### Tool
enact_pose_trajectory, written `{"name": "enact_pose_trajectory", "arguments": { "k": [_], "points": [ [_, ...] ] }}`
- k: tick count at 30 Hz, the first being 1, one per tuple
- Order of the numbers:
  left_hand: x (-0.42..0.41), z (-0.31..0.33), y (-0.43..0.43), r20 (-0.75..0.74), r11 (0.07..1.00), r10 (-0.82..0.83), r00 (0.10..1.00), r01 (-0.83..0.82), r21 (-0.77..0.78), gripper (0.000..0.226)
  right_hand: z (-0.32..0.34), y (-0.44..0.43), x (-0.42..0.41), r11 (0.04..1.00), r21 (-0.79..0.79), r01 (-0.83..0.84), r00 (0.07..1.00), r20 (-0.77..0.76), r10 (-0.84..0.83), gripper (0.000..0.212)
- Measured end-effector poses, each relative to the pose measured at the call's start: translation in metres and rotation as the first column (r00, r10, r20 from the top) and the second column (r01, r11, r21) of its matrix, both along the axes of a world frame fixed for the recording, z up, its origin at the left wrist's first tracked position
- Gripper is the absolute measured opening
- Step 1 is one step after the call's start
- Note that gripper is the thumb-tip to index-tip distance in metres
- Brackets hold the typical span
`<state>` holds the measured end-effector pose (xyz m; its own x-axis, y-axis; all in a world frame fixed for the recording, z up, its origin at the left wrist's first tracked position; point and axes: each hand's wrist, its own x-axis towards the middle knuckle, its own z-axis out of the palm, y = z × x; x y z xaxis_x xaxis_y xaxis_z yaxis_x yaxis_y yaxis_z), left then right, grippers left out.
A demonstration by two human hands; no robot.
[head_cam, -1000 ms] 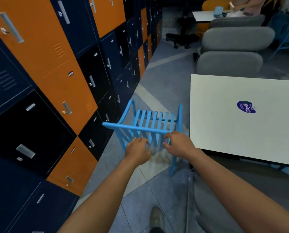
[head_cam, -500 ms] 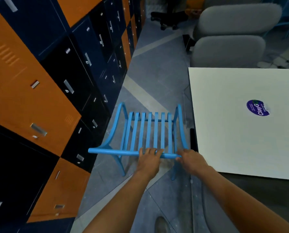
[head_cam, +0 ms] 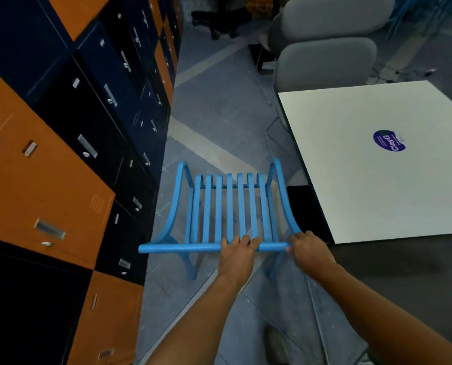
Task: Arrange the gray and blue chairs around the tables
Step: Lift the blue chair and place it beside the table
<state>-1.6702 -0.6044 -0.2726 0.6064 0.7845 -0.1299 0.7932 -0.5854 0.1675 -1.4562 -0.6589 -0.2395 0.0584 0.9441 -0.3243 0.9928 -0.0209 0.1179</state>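
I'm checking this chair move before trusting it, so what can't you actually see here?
All in the head view:
- Blue chair: front legs hidden under its seat slats.
- Table: legs hidden beneath its top, right side cut off by the frame edge.
- Sticker: small print too tiny.
- Gray chairs: seats hidden behind their backs.

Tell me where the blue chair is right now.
Head view, centre: the blue chair stands between the lockers and the white table, both hands gripping its top rail.
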Motion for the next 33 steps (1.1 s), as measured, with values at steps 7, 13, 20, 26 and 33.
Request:
{"name": "enact_pose_trajectory", "arguments": {
  "k": [7,13,20,26,33],
  "points": [
    [-0.115,0.001,-0.005,0.032,0.991,-0.129,0.991,0.128,0.037,0.050,0.002,-0.042,-0.114,0.985,0.120,0.122,0.974,-0.203,-0.096,0.023],
    [-0.207,0.009,0.000,-0.050,0.987,-0.160,0.986,0.160,0.012,0.041,-0.006,-0.050,-0.203,0.988,0.089,0.124,0.961,-0.259,-0.098,0.033],
    [-0.283,0.021,0.011,-0.055,0.991,-0.127,0.990,0.125,-0.045,0.053,-0.008,-0.045,-0.281,0.993,0.092,0.073,0.945,-0.326,-0.039,0.039],
    [-0.294,0.017,0.007,-0.097,0.990,-0.004,0.995,-0.010,-0.137,0.053,-0.009,-0.037,-0.284,0.999,-0.013,0.032,0.897,-0.440,-0.034,0.041],
    [-0.234,0.022,-0.057,0.384,0.577,0.816,0.432,-0.643,-0.504,0.103,-0.047,-0.006,-0.193,0.996,-0.086,-0.037,0.910,-0.416,-0.002,0.038]
  ]
}}
